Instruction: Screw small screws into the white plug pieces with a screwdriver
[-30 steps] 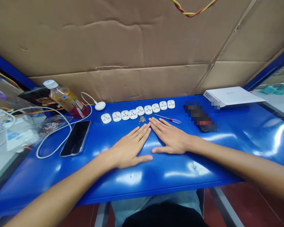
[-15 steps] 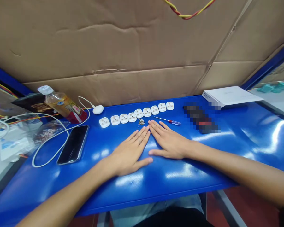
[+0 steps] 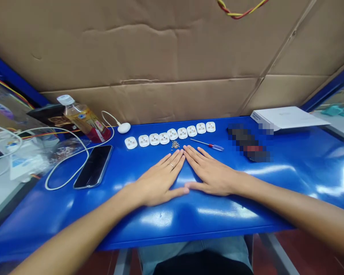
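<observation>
My left hand [image 3: 157, 181] lies flat on the blue tabletop [image 3: 172, 229], a ring on one finger. Beside it my right hand [image 3: 212, 172] also rests palm down, with the fingertips and thumbs of both hands meeting or nearly so. Both are open and hold nothing. Just beyond the fingertips is a small pile of screws [image 3: 175, 144]. A screwdriver [image 3: 217, 147] with a clear purple handle lies beyond my right hand. Behind the pile, several white square socket pieces [image 3: 172, 134] with holes form a slanting row.
A phone [image 3: 94, 167], a looped white cable [image 3: 47, 179] with a round white charger [image 3: 124, 127], and a leaning drink bottle [image 3: 87, 122] are at the left. A blurred dark object [image 3: 248, 143] and a white box [image 3: 289, 116] lie at the right. Cardboard [image 3: 160, 46] stands behind.
The view has shifted slightly, so everything appears a little further right. My thumbs have drawn together until they meet or nearly meet; otherwise the hands stay flat.
</observation>
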{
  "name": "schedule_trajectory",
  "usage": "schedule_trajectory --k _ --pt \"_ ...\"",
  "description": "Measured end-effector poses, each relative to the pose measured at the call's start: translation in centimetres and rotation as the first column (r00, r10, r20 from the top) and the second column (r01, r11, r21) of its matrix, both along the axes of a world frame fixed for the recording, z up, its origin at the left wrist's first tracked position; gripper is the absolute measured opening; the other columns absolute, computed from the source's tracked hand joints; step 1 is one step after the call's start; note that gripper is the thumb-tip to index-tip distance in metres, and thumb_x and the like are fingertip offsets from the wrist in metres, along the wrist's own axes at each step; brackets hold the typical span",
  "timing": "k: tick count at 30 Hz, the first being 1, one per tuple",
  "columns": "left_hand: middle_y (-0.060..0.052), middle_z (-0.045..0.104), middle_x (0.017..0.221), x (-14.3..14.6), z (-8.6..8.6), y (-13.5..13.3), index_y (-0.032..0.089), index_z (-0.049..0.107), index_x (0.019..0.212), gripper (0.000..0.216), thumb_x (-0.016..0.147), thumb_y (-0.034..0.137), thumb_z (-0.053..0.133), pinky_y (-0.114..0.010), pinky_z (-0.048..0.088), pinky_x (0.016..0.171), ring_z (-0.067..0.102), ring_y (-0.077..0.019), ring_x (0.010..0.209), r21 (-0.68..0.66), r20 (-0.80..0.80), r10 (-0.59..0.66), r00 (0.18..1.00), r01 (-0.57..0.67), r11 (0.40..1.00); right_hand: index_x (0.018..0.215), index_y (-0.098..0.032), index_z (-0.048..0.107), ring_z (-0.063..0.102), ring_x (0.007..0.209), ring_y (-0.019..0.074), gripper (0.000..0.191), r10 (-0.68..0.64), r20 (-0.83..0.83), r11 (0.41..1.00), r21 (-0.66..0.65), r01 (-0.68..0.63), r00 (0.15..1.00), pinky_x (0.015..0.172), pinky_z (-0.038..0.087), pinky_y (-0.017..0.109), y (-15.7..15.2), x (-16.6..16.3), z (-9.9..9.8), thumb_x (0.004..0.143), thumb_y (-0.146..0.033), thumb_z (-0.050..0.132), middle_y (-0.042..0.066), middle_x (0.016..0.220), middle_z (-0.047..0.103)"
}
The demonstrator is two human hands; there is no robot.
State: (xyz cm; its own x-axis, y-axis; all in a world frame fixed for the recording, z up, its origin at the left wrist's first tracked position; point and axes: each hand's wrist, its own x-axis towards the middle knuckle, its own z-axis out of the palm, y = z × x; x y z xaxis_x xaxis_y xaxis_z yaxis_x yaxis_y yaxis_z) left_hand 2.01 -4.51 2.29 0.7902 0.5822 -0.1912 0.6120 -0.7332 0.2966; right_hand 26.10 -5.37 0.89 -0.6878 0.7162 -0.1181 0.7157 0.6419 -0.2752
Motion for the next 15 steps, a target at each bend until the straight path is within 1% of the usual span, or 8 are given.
schedule_trajectory --k 4,7,12,15 --pt "-0.02 -0.001 0.177 -0.13 0.19 0.1 0.003 0.011 0.173 0.11 0.101 0.082 0.036 -0.049 0.011 0.139 0.001 -0.0344 0.167 -0.041 0.0 0.008 1.0 -0.008 0.999 0.169 0.003 0.015 0.006 0.166 0.0405 0.115 0.03 -0.023 0.999 0.036 -0.029 0.999 0.134 0.016 0.065 0.17 0.39 -0.4 0.097 -0.084 0.039 0.028 0.175 0.006" --pt "-0.019 -0.005 0.177 -0.18 0.2 0.12 0.004 0.008 0.173 0.11 0.101 0.083 0.034 -0.048 0.01 0.139 -0.001 -0.0333 0.167 -0.049 -0.009 0.004 1.0 -0.005 0.999 0.17 0.001 0.015 0.007 0.166 0.0403 0.115 0.045 -0.031 0.998 0.036 -0.043 0.999 0.134 0.017 0.064 0.24 0.59 -0.44 0.097 -0.084 0.041 0.027 0.175 0.007" --pt "-0.019 -0.004 0.177 -0.07 0.35 0.13 0.005 0.009 0.173 0.109 0.101 0.083 0.034 -0.048 0.009 0.139 -0.002 -0.0333 0.167 -0.06 -0.028 0.017 0.999 -0.019 0.998 0.168 0.006 0.016 0.004 0.166 0.0407 0.119 0.046 -0.006 0.999 0.022 -0.045 0.999 0.135 0.014 0.063 0.29 0.59 -0.08 0.096 -0.086 0.038 0.029 0.175 0.004" --pt "-0.02 -0.002 0.177 -0.05 0.47 0.11 0.005 0.011 0.173 0.107 0.102 0.081 0.035 -0.048 0.01 0.139 0.0 -0.0334 0.167 -0.048 -0.034 0.014 0.999 -0.016 0.999 0.168 0.005 0.015 0.006 0.166 0.0411 0.118 0.045 -0.021 0.999 0.014 -0.044 0.999 0.134 0.016 0.065 0.31 0.54 0.01 0.097 -0.085 0.039 0.029 0.174 0.005"
